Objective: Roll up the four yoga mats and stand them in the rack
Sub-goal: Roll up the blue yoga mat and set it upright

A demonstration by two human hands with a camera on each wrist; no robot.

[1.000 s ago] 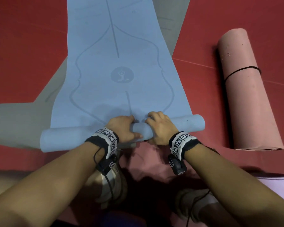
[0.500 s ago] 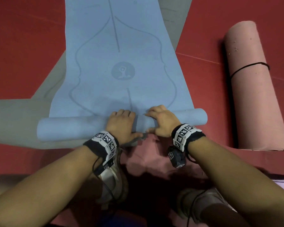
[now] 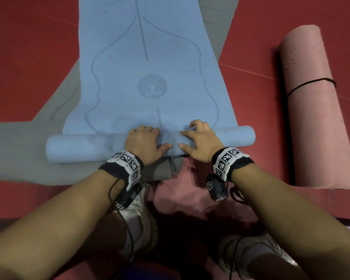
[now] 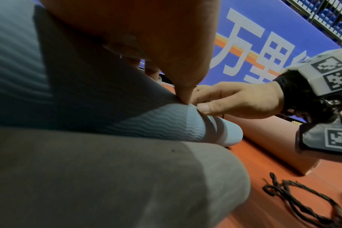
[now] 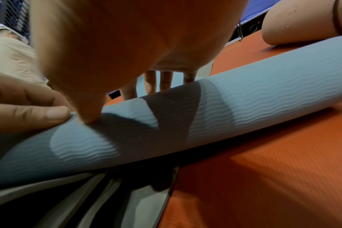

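Nearest the camera, two light sneakers (image 3: 143,223) stand on the red textured floor (image 3: 28,57), with the forearms reaching forward over them. A loose twisted black cord (image 4: 303,205) lies on the floor just behind the right hand.

The left hand (image 3: 143,144) and the right hand (image 3: 200,142) rest side by side on the rolled part of the pale blue wave-textured yoga mat (image 3: 150,47), near the roll's middle. The left hand's fingers (image 3: 148,129) curve over the far side of the roll, its thumb lying along the near side. The right hand's fingers (image 3: 194,124) are bent and slightly spread, tips down on the far side, and its thumb points toward the left thumb; the two thumb tips sit close together, not quite touching. Both hands press on the roll rather than clamp it.

Under the roll and out to the left of the fingers lies a flat grey yoga mat (image 3: 18,150), its near edge folded beneath the hands. Beyond the fingers the unrolled blue sheet stretches away, printed with curved lines and a round figure emblem (image 3: 152,85).

To the right of the fingers, apart from the blue roll, lies a rolled pink yoga mat (image 3: 315,128) bound by a thin black cord (image 3: 311,86). Farthest off, the left wrist view shows a blue banner with white characters (image 4: 263,46).
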